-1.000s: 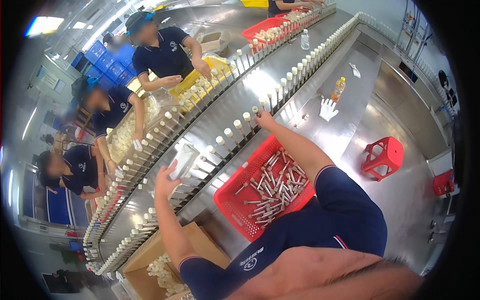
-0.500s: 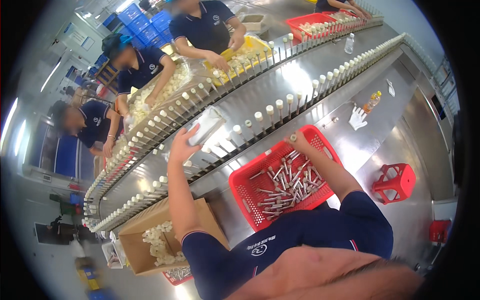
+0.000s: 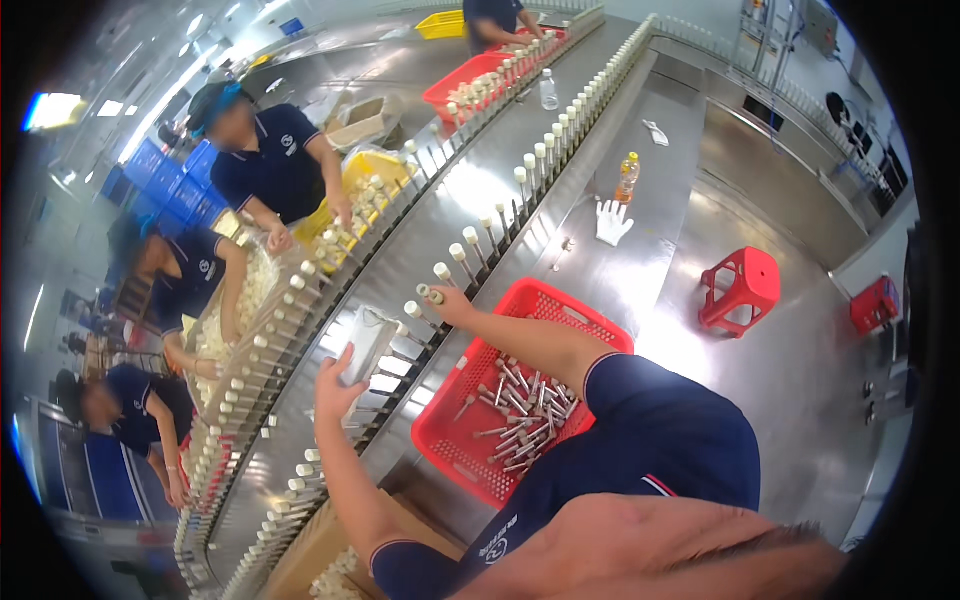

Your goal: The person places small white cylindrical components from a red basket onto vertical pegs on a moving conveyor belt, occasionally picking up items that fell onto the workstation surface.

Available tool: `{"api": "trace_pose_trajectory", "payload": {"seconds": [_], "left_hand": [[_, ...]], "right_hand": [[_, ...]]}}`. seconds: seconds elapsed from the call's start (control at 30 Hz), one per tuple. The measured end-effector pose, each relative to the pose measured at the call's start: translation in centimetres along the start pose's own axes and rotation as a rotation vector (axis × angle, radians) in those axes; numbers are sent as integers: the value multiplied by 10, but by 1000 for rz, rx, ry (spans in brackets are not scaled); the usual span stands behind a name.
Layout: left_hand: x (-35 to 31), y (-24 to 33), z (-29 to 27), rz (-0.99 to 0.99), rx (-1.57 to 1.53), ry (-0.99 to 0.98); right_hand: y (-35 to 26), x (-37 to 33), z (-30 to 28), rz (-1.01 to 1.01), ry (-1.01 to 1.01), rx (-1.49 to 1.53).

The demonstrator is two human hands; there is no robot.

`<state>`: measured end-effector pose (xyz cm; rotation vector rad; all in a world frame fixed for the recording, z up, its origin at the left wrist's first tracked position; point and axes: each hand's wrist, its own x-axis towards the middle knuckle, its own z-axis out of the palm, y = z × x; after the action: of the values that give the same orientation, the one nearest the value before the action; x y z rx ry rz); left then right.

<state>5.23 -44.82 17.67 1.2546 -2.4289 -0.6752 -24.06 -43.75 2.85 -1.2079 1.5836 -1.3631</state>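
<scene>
My left hand (image 3: 337, 385) grips the near side of a pale, clear-walled box (image 3: 366, 345), tilted over the line of pegs. Inside the box is something whitish, too unclear to name. My right hand (image 3: 455, 308) is closed around small cylindrical pieces with pale round ends (image 3: 430, 294), beside the near row of pegs. Most of their length is hidden in my fingers. Upright pegs with white caps (image 3: 443, 271) run along the row, while some pegs by the box look bare. Below my right forearm, a red perforated basket (image 3: 590, 325) holds many metal sticks with brownish ends (image 3: 530, 410).
A cardboard box (image 3: 310, 550) with white pieces stands at lower left. On the steel table lie a white glove (image 3: 613, 222) and an amber bottle (image 3: 628, 178). A red stool (image 3: 741, 291) stands at right. Across the conveyor, co-workers (image 3: 275, 165) reach into trays of white pieces.
The view has turned, shifting the scene. My right hand has moved from above the red basket's far edge to the peg row, near the box. My left hand still has the box.
</scene>
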Motion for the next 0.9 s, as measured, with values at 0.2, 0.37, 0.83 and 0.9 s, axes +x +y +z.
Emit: {"api": "trace_pose_trajectory", "payload": {"seconds": [0.2,0.37,0.83,0.9], "left_hand": [[24,33,21,42,81,-131],[55,45,23,94,132,-86],[70,45,35,-55,156,-104],[76,52,28,-17,124,-73]], "right_hand": [[-26,-45,-68,-288,3,-213],[89,-131,-99,-17,-434,-364],[136,-211,-129,163,-807,-884],[141,-212,-135,184,-770,-861]]}}
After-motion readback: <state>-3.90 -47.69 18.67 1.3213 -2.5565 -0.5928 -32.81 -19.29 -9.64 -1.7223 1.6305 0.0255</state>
